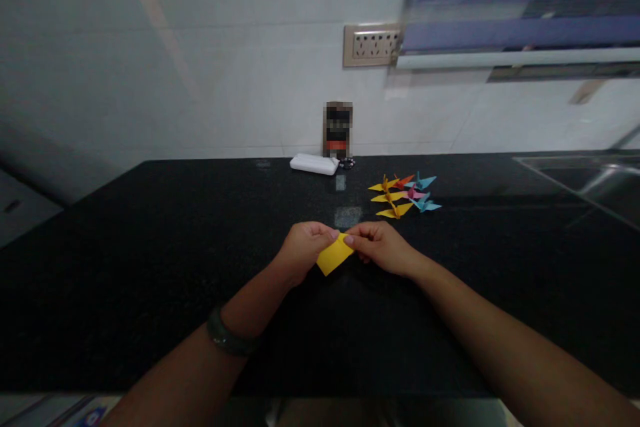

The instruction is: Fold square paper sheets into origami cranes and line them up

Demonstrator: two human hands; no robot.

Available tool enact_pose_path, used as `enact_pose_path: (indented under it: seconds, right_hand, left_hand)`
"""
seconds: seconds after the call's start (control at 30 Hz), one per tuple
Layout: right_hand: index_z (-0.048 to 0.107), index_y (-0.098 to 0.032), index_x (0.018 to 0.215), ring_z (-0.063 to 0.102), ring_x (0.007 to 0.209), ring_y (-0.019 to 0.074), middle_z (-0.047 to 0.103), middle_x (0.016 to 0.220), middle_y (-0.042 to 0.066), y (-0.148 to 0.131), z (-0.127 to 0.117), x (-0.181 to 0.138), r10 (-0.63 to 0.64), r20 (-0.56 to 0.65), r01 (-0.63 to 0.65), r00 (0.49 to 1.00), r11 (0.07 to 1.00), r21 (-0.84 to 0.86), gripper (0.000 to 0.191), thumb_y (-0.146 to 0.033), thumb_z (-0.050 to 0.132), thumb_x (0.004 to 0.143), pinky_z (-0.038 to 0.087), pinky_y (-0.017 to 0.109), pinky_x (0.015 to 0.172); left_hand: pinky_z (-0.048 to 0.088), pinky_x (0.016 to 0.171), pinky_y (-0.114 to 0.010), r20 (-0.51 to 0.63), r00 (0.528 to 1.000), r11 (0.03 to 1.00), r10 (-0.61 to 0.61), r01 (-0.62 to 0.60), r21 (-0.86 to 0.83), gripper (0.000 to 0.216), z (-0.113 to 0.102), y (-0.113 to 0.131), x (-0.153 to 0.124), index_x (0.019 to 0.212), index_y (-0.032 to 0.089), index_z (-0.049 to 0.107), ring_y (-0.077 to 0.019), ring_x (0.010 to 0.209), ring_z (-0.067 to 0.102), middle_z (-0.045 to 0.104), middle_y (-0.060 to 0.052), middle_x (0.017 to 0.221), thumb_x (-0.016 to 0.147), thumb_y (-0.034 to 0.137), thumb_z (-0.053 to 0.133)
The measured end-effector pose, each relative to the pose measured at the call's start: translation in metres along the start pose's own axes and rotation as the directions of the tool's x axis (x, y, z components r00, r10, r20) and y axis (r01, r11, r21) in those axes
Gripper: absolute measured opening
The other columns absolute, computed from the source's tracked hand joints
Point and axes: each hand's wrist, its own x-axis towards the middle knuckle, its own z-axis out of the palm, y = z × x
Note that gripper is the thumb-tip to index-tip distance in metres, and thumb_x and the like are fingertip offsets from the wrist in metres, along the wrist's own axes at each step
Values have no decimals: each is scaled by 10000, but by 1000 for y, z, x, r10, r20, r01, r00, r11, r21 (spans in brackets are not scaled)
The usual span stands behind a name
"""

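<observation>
Beyond left hand (301, 248) and right hand (384, 247) (fingers (327, 234) tight on yellow paper (334, 255)), paper cranes (404, 195), white case (315, 163).

**Matt paper on polished stone**

The yellow sheet (334, 255) is thin, smooth, matt paper with a crisp folded edge. The folded cranes (404, 195) are the same kind of matt coloured paper. The desk (150, 247) is black speckled stone, polished to a gloss that mirrors faintly. The wall (200, 80) is glossy pale tile. The case (314, 163) looks like smooth white plastic, and the socket plate (371, 45) like dull beige plastic. The sink (600, 180) is brushed metal. The wristband (227, 339) is dark and matt; its material cannot be told.
</observation>
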Motion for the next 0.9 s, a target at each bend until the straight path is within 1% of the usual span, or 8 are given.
enact_pose_path:
  seconds: [0.23,0.47,0.57,0.7,0.77,0.9]
  right_hand:
    - [622,-120,796,412,450,59,491,566,-22,-2,0,0,-3,-7,3,1000,1000,6,253,-353,533,756,345,181,413]
    - [630,-118,804,413,448,65,505,572,-18,-3,0,0,-11,-29,10,1000,1000,-27,245,-337,533,750,332,188,413]
    - [624,-124,779,417,450,67,495,556,-24,-4,0,-1,-17,-29,16,999,999,-50,225,-327,533,749,326,186,414]
    - [599,-127,728,410,443,67,474,523,-33,-5,1,-1,1,-36,-3,999,998,-68,203,-316,529,750,302,182,406]
    - [592,-128,709,410,447,67,475,519,-33,-5,1,-2,-13,-45,9,999,996,-87,198,-311,528,751,299,181,410]
    - [587,-130,687,414,457,67,489,533,-28,-4,2,-1,-43,-49,37,998,992,-118,190,-299,527,749,311,183,426]
  left_hand:
    - [377,473,-228,8,1000,1000,-2,2,-28,197,1,-1,0,668,127,591,-103,484,518,596,-12,573,629,315,639]
    - [385,476,-230,15,1000,1000,-1,1,-20,212,1,0,-1,667,124,590,-106,492,521,599,-20,580,625,326,638]
    - [382,470,-228,-4,1000,1000,2,-2,23,205,1,0,-1,664,125,594,-107,489,518,597,-19,576,626,323,631]
    - [381,470,-221,-32,999,992,41,-37,122,178,2,1,-1,669,125,609,-107,495,518,594,-14,573,639,300,616]
    - [378,470,-215,-24,999,990,49,-45,134,165,3,2,-2,674,126,610,-103,493,517,590,-7,566,647,289,611]
    - [377,470,-205,18,999,996,33,-34,85,139,4,3,-3,666,131,603,-93,484,517,590,5,553,640,266,625]
